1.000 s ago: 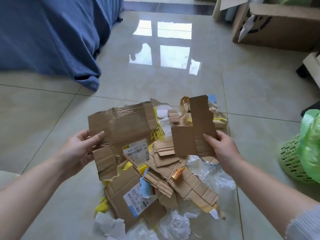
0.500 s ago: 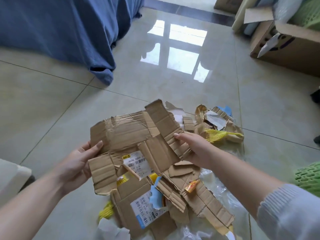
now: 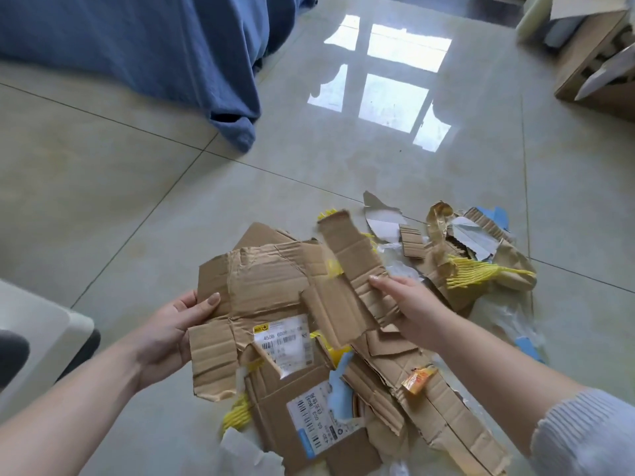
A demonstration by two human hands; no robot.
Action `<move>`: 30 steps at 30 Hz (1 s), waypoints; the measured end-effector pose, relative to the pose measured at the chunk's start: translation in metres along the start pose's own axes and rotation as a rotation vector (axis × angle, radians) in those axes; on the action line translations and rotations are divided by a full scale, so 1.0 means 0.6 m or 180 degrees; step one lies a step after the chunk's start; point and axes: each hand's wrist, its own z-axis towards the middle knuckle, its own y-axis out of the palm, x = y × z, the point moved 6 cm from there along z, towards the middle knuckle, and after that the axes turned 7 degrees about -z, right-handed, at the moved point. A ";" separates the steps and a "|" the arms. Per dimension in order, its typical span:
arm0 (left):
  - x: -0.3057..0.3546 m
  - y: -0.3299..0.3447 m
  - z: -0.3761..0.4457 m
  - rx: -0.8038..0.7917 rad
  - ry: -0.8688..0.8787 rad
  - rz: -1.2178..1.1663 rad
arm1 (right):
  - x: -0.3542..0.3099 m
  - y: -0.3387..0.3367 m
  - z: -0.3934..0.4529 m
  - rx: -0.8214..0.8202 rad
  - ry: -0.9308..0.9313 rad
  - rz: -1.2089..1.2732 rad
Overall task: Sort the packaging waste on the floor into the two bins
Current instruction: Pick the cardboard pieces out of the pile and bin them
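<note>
- While both arms are extended over the tiled floor (image 3: 120, 214), two cardboard pieces are held above the waste pile (image 3: 360, 400)
- Left hand (image 3: 171, 333): thumb pressed on top and fingers curled beneath the left edge of a large creased cardboard sheet (image 3: 264, 286); a barcode label (image 3: 283, 340) is carried on its lower part
- Right hand (image 3: 409, 304): fingers closed on a narrower cardboard strip (image 3: 354, 269), overlapped onto the sheet's right side
- Pile below: torn cardboard, a labelled flattened box (image 3: 309, 417), yellow netting (image 3: 474, 273), clear plastic, blue scraps
- Surroundings: blue cloth (image 3: 154, 46) at upper left; cardboard box (image 3: 594, 73) at upper right
</note>
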 end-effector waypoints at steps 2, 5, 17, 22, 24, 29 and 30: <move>0.010 -0.010 0.006 0.0089 0.0105 -0.0005 | -0.022 -0.041 0.006 0.0424 -0.0245 0.0002; 0.024 -0.018 0.023 0.0173 0.0320 -0.0122 | -0.046 -0.101 0.009 0.0919 -0.0471 0.0177; 0.019 -0.011 0.163 0.0800 0.0398 -0.0322 | 0.068 -0.185 0.014 0.0807 0.0489 -0.1233; 0.002 -0.021 0.202 0.1252 0.0360 -0.0243 | 0.079 -0.177 0.019 0.0971 0.0378 -0.1939; 0.004 -0.025 0.216 0.1458 0.0357 -0.0273 | 0.075 -0.174 0.020 0.1060 0.0330 -0.2056; 0.004 -0.019 0.239 0.1513 0.0243 -0.0294 | 0.063 -0.172 0.020 0.1142 0.0163 -0.1961; 0.001 -0.018 0.243 0.1495 0.0190 -0.0294 | 0.064 -0.171 0.019 0.1130 0.0156 -0.1914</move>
